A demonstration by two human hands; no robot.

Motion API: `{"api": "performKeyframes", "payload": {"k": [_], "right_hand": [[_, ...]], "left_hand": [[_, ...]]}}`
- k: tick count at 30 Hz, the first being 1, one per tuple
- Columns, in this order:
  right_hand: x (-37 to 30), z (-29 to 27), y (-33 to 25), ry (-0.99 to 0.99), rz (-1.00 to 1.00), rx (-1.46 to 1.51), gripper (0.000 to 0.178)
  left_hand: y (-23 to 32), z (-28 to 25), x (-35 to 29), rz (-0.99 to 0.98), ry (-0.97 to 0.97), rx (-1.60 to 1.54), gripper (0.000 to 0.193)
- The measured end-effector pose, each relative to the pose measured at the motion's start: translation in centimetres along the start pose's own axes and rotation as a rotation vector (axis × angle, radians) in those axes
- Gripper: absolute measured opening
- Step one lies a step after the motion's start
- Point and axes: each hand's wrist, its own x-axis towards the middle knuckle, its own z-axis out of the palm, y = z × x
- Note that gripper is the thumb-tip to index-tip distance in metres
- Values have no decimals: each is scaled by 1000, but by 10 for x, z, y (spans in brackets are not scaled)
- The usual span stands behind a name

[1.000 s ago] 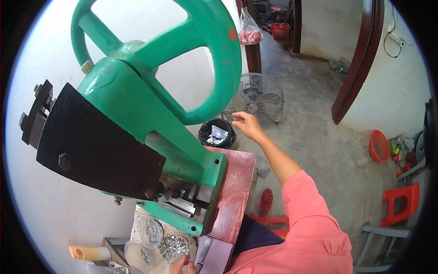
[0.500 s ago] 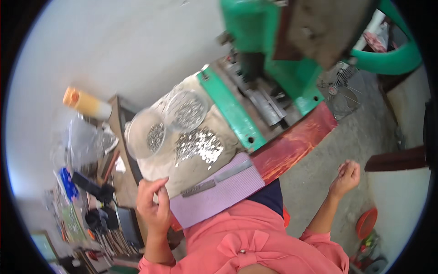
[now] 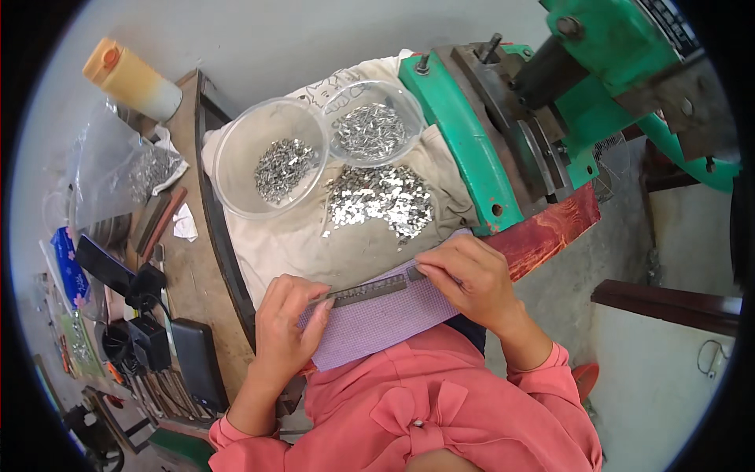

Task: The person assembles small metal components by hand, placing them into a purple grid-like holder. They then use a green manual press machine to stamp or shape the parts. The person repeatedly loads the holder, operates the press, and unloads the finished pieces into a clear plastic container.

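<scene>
A long, flat metal strip [image 3: 370, 289], dark and notched along one part and lighter grey toward its right end, lies across a ribbed purple mat [image 3: 370, 334] at my lap. My left hand [image 3: 287, 326] pinches its left end between thumb and fingers. At the lighter right end, my right hand [image 3: 472, 279] is closed on it, its fingers hiding part of that end. Just beyond the mat, a pile of small shiny metal pieces [image 3: 381, 200] rests on a beige cloth [image 3: 267, 244].
Two clear plastic tubs, a left one [image 3: 228, 169] and a right one [image 3: 417, 122], hold small metal parts. A green press [image 3: 456, 149] stands to the right on a red board [image 3: 554, 232]. Leftward, a wooden table [image 3: 200, 291] carries a yellow bottle [image 3: 130, 79], a plastic bag and tools.
Both hands have come in from the sides onto the metal strip, which lay untouched on the mat before. The view has shifted, so the tubs and press appear larger.
</scene>
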Motion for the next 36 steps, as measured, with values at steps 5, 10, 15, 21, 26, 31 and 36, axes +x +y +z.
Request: {"api": "performKeyframes", "payload": {"k": [5, 10, 15, 21, 26, 31, 36], "right_hand": [[12, 16, 3, -87, 25, -65, 13], [17, 17, 2, -136, 83, -83, 12], [22, 16, 1, -199, 166, -67, 9], [29, 18, -6, -231, 139, -153, 10], [32, 22, -6, -220, 125, -235, 13], [30, 19, 0, -206, 85, -133, 15], [21, 7, -7, -256, 30, -28, 17]], "left_hand": [[-4, 6, 5, 70, -47, -6, 24], [-10, 5, 9, 66, -88, -5, 27], [-9, 13, 9, 94, -137, 66, 35], [-10, 22, 9, 170, -139, 170, 34], [-8, 29, 13, 156, -109, 172, 33], [-7, 31, 12, 127, -97, 139, 33], [-6, 35, 12, 98, -105, 123, 33]]}}
